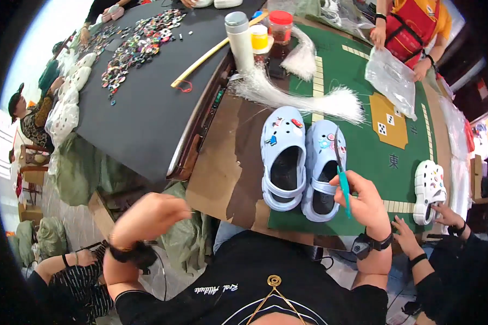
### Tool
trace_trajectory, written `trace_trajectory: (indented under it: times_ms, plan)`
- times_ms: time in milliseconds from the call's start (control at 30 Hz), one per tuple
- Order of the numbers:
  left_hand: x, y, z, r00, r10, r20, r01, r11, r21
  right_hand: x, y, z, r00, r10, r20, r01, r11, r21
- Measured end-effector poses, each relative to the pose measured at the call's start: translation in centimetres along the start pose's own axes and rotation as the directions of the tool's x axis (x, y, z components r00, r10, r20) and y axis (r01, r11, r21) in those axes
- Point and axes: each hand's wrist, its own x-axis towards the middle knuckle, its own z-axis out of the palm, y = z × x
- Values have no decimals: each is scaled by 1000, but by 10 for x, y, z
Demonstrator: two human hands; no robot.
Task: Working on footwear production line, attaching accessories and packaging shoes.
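Two light-blue clogs stand side by side in front of me, toes pointing away. Colourful charms sit on the toe of the left clog [283,138] and on the right clog [319,157]. My right hand [366,201] is closed on scissors with teal handles [344,190]; their dark, narrow blades point away over the right clog. Left of the clogs, above the table's near edge, my left hand [153,214] is slightly blurred. Its fingers are curled and pressed together, and whatever may be between them is too small to make out.
Bundles of white plastic strands [331,104] lie beyond the clogs, near a grey-lidded bottle [239,46] and a red-lidded jar [280,28]. Small charms [141,46] cover part of the dark table. At right, a co-worker's hands touch a white clog [425,187]; another person holds clear plastic [390,76].
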Motion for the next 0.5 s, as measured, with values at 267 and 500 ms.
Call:
trace_trajectory:
  times_ms: [267,500]
  plan:
    - [-9,-130,176,951,-294,97,226,875,429,76,-44,27,914,-329,236,405,726,-556]
    - [10,-187,239,873,-344,-346,429,879,209,136,-75,112,887,-98,451,396,664,-634]
